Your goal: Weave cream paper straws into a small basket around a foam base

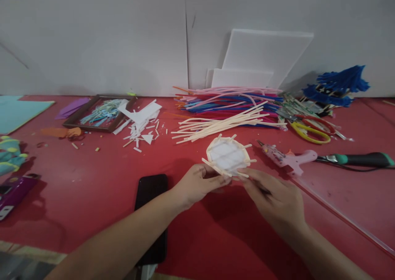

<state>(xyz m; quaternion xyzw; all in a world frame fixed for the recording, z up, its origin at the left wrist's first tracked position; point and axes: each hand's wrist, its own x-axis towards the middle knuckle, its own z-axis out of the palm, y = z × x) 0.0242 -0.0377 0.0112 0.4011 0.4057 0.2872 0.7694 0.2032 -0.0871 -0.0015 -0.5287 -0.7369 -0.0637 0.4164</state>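
A rounded white piece (227, 154) with a cream pipe-cleaner rim and short cream ends sticking outward is held above the red table (101, 181). My left hand (199, 183) pinches its lower left edge between thumb and fingers. At its lower right edge, my right hand (274, 193) grips the rim near a protruding cream end. Both hands are closed on the same piece, with their fingertips close together but apart. Just beyond the piece lies a loose bundle of cream pipe cleaners (220, 126).
A black phone (152, 189) lies under my left forearm. To the right are a pink glue gun (286, 156), a green-black tool (361, 159) and yellow-handled scissors (310, 134). Coloured pipe cleaners (228, 99), white scraps (142, 119) and a brown frame (95, 127) lie farther back.
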